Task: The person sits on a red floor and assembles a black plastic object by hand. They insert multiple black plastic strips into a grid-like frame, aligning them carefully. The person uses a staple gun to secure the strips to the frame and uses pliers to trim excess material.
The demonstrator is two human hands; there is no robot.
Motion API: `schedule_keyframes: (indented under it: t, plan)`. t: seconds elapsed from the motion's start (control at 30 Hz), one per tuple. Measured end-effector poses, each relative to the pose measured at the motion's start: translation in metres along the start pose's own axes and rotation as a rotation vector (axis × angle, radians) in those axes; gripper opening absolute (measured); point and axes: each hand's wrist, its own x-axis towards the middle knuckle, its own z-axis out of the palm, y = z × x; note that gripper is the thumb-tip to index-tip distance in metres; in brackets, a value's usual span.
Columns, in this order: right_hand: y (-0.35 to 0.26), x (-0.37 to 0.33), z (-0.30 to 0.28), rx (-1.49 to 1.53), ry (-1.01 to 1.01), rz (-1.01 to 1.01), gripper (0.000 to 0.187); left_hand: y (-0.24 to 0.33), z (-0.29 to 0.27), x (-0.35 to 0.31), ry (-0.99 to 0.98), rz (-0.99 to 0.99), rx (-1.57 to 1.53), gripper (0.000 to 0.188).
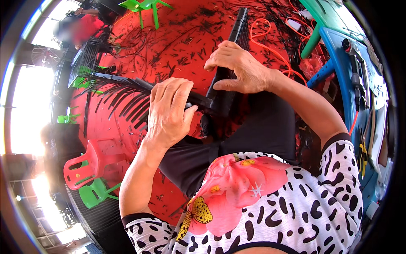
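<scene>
- A black woven frame [222,100] is held just beyond the black trousers [270,122]
- Its fringed side is gripped by the left hand [167,112]; its woven side is touched by the right hand [243,70], thumb and fingers wide
- Beyond the trousers, black strips [127,44] are strewn

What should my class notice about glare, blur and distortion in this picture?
Head view: bright openings at the left wash out to white; head view: a blurred patch hides the head of another person, while the left hand and right hand look fairly sharp; head view: fisheye bending curves edges toward the rim, with black corners.
</scene>
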Motion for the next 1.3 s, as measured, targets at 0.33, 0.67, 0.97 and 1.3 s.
schedule_keyframes:
  t: [0.33,0.67,0.97,1.3]
  plan:
    - [-0.051,0.028,0.029,0.025,-0.08,0.185,0.018,0.009,0.015,-0.043,0.245,-0.086,0.127,0.031]
    - [-0.057,0.027,0.045,-0.092,0.071,0.059,0.015,0.01,0.023,-0.049,0.233,-0.182,0.147,0.042]
    - [-0.055,0.026,0.054,-0.155,0.143,-0.056,0.021,0.008,0.026,-0.05,0.202,-0.264,0.139,0.045]
    - [-0.054,0.026,0.053,-0.155,0.067,-0.052,0.02,-0.001,0.008,-0.047,0.287,-0.363,-0.169,0.047]
